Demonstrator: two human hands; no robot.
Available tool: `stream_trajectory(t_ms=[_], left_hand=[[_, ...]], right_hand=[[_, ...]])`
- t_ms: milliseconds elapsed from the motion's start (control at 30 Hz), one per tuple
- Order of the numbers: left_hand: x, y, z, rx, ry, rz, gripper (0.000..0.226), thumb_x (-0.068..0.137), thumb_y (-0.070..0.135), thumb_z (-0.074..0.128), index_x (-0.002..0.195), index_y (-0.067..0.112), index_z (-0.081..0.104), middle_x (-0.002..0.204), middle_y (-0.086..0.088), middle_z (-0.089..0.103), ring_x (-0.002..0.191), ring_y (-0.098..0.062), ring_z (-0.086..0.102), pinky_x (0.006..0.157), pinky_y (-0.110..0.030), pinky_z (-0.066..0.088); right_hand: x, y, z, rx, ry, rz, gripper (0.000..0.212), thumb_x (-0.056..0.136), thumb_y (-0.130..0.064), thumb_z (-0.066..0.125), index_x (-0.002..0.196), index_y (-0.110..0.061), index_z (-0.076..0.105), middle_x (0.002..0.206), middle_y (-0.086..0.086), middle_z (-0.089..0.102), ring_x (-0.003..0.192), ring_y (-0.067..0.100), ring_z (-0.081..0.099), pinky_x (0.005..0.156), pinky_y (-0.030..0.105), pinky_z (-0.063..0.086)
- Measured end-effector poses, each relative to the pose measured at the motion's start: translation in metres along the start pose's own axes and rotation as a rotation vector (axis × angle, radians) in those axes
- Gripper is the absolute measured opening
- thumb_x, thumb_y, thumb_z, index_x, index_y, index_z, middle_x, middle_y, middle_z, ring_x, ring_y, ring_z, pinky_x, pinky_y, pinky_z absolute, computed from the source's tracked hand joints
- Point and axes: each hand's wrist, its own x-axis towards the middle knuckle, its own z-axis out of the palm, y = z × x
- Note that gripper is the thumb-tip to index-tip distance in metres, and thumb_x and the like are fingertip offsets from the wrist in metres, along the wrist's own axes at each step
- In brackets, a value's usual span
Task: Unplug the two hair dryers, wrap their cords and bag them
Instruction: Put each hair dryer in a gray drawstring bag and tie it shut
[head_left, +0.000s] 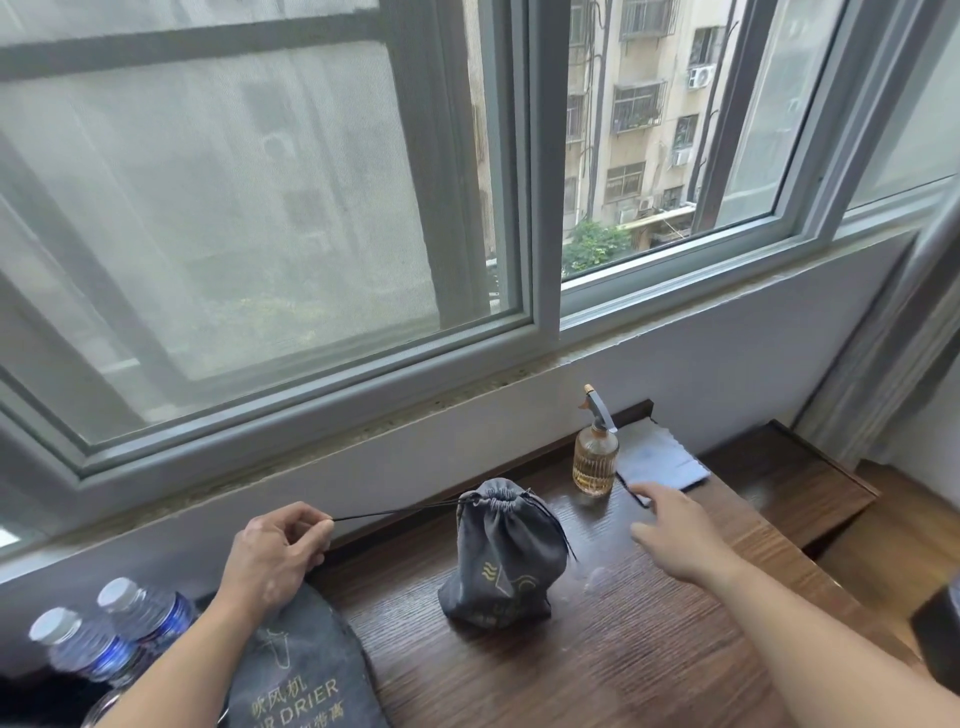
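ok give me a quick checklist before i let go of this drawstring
1. mouth of standing bag cinched: ok, gathered tight.
2. drawstring taut, pinched by left hand: ok.
3. right hand free: ok, open, holding nothing.
4. standing bag upright on desk, apart from spray bottle: ok.
5. second bag by the left forearm closed: cannot tell, mouth unseen.
6. dryers and cords inside the bags: cannot tell, hidden.

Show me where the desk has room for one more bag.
Bare wood in front of the standing bag, right of the flat bag. Crowded: water bottles at left; spray bottle and cloth at back right.
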Motion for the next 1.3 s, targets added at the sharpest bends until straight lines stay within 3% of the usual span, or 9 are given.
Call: stream_trajectory(t_ms=[167,400,467,567,633,733,1000,1133,1300], left_hand=[[-0.003,0.003,0.003,-0.028,-0.030,-0.012,0.018,0.090,0.014,0.073,0.072,0.019,0.073,0.060,-0.003,0.071,0.051,-0.015,0.066,0.055,-0.024,0.053],[-0.019,-0.003,0.009,-0.128,-0.113,-0.014,0.019,0.086,0.011,0.077,0.075,0.027,0.077,0.065,-0.009,0.072,0.060,-0.023,0.069,0.068,-0.041,0.062],[-0.028,0.003,0.010,-0.174,-0.149,-0.011,0.009,0.078,0.030,0.085,0.076,0.026,0.078,0.066,-0.011,0.072,0.060,-0.019,0.067,0.069,-0.045,0.062],[-0.041,0.002,0.015,-0.263,-0.168,-0.021,0.045,0.059,0.064,0.084,0.081,0.025,0.079,0.069,-0.013,0.073,0.064,-0.019,0.066,0.071,-0.040,0.059],[-0.049,0.013,0.020,-0.297,-0.159,-0.014,0.013,0.076,0.035,0.085,0.079,0.024,0.079,0.068,-0.015,0.072,0.064,-0.021,0.064,0.069,-0.041,0.058],[-0.057,0.017,0.026,-0.367,-0.153,-0.012,0.025,0.087,0.000,0.073,0.076,0.022,0.079,0.064,-0.015,0.070,0.062,-0.023,0.062,0.064,-0.034,0.056],[-0.098,0.012,0.017,-0.461,-0.080,-0.130,0.023,0.071,0.037,0.080,0.079,0.016,0.077,0.064,-0.013,0.069,0.059,-0.021,0.060,0.061,-0.033,0.053],[-0.113,-0.001,0.010,-0.470,-0.039,-0.167,0.004,0.076,0.017,0.078,0.078,0.015,0.077,0.062,-0.016,0.068,0.056,-0.022,0.059,0.057,-0.031,0.053],[-0.124,-0.017,0.001,-0.392,-0.060,-0.166,0.019,0.084,0.000,0.076,0.077,0.017,0.078,0.061,-0.014,0.069,0.055,-0.017,0.062,0.060,-0.026,0.053]], right_hand=[[-0.002,-0.067,0.036,-0.006,-0.102,-0.431,0.066,0.092,-0.039,0.062,0.151,-0.035,0.034,0.150,-0.019,0.040,0.136,-0.001,0.035,0.113,0.017,0.026],[0.038,-0.094,0.067,-0.136,-0.110,-0.397,0.075,0.094,-0.048,0.056,0.155,-0.040,0.013,0.161,-0.014,0.025,0.148,0.015,0.024,0.117,0.049,0.030],[0.047,-0.096,0.070,-0.168,-0.107,-0.374,0.073,0.096,-0.044,0.055,0.156,-0.037,0.014,0.162,-0.013,0.023,0.147,0.018,0.024,0.116,0.051,0.030],[0.058,-0.097,0.079,-0.178,-0.133,-0.377,0.071,0.097,-0.040,0.056,0.156,-0.034,0.017,0.162,-0.012,0.025,0.145,0.020,0.028,0.115,0.049,0.032],[0.062,-0.099,0.088,-0.190,-0.160,-0.404,0.069,0.097,-0.037,0.056,0.156,-0.032,0.020,0.162,-0.012,0.025,0.145,0.020,0.029,0.116,0.047,0.032],[0.060,-0.104,0.107,-0.211,-0.206,-0.458,0.065,0.098,-0.034,0.057,0.155,-0.030,0.026,0.161,-0.009,0.029,0.144,0.020,0.030,0.118,0.039,0.029],[0.043,-0.128,0.182,-0.296,-0.364,-0.622,0.056,0.095,-0.031,0.061,0.148,-0.029,0.041,0.151,-0.004,0.046,0.138,0.020,0.042,0.115,0.032,0.033],[0.048,-0.156,0.212,-0.385,-0.339,-0.726,0.058,0.096,-0.027,0.058,0.150,-0.028,0.036,0.154,-0.003,0.039,0.137,0.024,0.039,0.113,0.038,0.036],[0.066,-0.188,0.243,-0.686,-0.288,-0.824,0.072,0.093,-0.021,0.060,0.154,-0.030,0.024,0.163,-0.003,0.017,0.144,0.030,0.022,0.106,0.050,0.037]])
